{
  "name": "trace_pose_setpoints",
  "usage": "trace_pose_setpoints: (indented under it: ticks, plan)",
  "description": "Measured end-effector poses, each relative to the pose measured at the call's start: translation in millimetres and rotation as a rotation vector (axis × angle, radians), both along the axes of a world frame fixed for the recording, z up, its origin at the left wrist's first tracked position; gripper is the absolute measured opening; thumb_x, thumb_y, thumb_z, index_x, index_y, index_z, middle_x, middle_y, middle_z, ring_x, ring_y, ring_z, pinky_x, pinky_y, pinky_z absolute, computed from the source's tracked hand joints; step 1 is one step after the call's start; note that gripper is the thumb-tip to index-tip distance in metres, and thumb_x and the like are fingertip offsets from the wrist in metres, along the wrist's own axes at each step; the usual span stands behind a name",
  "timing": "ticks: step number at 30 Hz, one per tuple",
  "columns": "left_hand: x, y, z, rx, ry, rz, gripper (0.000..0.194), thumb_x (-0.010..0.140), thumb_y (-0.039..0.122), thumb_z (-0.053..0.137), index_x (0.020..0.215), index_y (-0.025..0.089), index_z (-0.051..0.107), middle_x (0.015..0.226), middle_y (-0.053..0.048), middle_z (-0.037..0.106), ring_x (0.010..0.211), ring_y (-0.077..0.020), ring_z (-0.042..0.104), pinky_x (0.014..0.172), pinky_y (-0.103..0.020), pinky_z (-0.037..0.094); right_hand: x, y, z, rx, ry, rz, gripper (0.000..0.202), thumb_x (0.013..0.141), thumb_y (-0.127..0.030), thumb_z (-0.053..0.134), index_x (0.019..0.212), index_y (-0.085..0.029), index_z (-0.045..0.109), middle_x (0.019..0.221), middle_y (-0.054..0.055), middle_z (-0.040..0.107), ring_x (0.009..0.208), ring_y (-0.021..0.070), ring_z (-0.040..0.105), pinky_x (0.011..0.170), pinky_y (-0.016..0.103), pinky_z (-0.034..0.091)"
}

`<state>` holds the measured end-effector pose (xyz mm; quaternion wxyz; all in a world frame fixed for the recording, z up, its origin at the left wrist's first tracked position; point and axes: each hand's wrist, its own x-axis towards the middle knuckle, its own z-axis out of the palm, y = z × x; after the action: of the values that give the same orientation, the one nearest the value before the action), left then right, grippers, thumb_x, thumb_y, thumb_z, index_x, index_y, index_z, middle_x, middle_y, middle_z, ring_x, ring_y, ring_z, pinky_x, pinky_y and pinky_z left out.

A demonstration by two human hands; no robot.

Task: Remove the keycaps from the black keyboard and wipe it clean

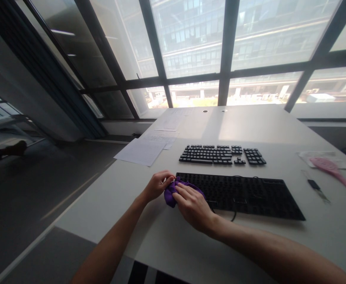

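A black keyboard base (pixel 250 197) with its keycaps off lies on the white desk, its cable showing along the near edge. My right hand (pixel 192 205) presses a bunched purple cloth (pixel 170 197) against the left end of the base, fingers closed over the fabric. At the base's upper left corner my left hand (pixel 159 184) is closed, thumb and fingers pinched together beside the cloth. Whether it grips the base's corner or the cloth's edge is hard to make out. Behind the base, the loose black keycaps (pixel 205 154) are laid out in keyboard order.
Paper sheets (pixel 143 151) lie along the desk's left side. To the right are a pink hairbrush (pixel 334 171) on a clear bag and a small dark tool with a wire end (pixel 316 187). Windows (pixel 190 39) rise behind the desk (pixel 244 126).
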<state>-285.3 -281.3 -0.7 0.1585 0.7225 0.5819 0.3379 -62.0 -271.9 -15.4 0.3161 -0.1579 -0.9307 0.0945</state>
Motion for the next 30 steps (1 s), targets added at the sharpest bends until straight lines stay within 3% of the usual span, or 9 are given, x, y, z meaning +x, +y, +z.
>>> trace_pose_setpoints:
  ticks: [6, 13, 20, 22, 27, 30]
  plan:
    - [0.1, -0.2, -2.1, 0.002, -0.010, 0.006, 0.035, 0.099, 0.043, 0.051, 0.089, 0.016, 0.071, 0.084, -0.005, 0.068, 0.073, -0.0144, 0.057, 0.064, -0.024, 0.043, -3.3, 1.8, -10.0, -0.015, -0.099, -0.065, 0.034, 0.094, -0.021, 0.061, 0.126, -0.010, 0.060, 0.143, 0.021, 0.054, 0.138, 0.0313, 0.046, 0.114, 0.046, 0.039]
    - [0.5, -0.8, -1.7, -0.009, 0.012, -0.005, 0.035, 0.098, 0.042, 0.052, 0.085, 0.015, 0.070, 0.081, -0.004, 0.067, 0.071, -0.0139, 0.055, 0.063, -0.024, 0.043, -3.6, 1.8, -8.3, -0.074, -0.098, -0.044, 0.029, 0.087, -0.030, 0.074, 0.108, -0.012, 0.067, 0.139, 0.019, 0.059, 0.137, 0.0325, 0.048, 0.115, 0.046, 0.039]
    - [-1.8, 0.9, -1.9, 0.025, -0.019, 0.034, 0.030, 0.098, 0.040, 0.053, 0.094, 0.016, 0.071, 0.088, -0.005, 0.069, 0.073, -0.0141, 0.057, 0.063, -0.024, 0.043, -2.3, 1.9, -8.8, -0.046, -0.091, 0.011, 0.033, 0.088, -0.034, 0.073, 0.114, -0.013, 0.066, 0.138, 0.017, 0.059, 0.137, 0.0311, 0.048, 0.115, 0.045, 0.039]
    - [-2.8, 0.8, -3.0, 0.026, -0.018, 0.036, 0.030, 0.098, 0.040, 0.053, 0.093, 0.016, 0.071, 0.087, -0.006, 0.069, 0.073, -0.0142, 0.057, 0.063, -0.024, 0.043, -3.3, 2.8, -10.1, -0.022, -0.116, 0.015, 0.033, 0.087, -0.032, 0.074, 0.113, -0.013, 0.067, 0.139, 0.018, 0.059, 0.136, 0.0318, 0.048, 0.114, 0.046, 0.040]
    - [-2.3, -0.8, -2.8, -0.031, 0.010, 0.005, 0.031, 0.098, 0.040, 0.053, 0.090, 0.016, 0.071, 0.084, -0.004, 0.066, 0.070, -0.0135, 0.054, 0.064, -0.025, 0.043, -5.1, 5.8, -10.9, -0.022, -0.112, 0.036, 0.006, 0.090, -0.017, 0.067, 0.095, -0.016, 0.070, 0.119, 0.013, 0.070, 0.125, 0.0256, 0.058, 0.109, 0.039, 0.044]
    - [-1.3, -1.2, -1.6, -0.081, 0.019, -0.021, 0.029, 0.097, 0.041, 0.054, 0.096, 0.017, 0.071, 0.087, -0.003, 0.064, 0.068, -0.0122, 0.052, 0.066, -0.025, 0.044, -5.4, 6.6, -12.1, -0.024, -0.077, 0.041, 0.003, 0.089, -0.015, 0.067, 0.091, -0.016, 0.068, 0.113, 0.012, 0.071, 0.120, 0.0257, 0.060, 0.106, 0.039, 0.047]
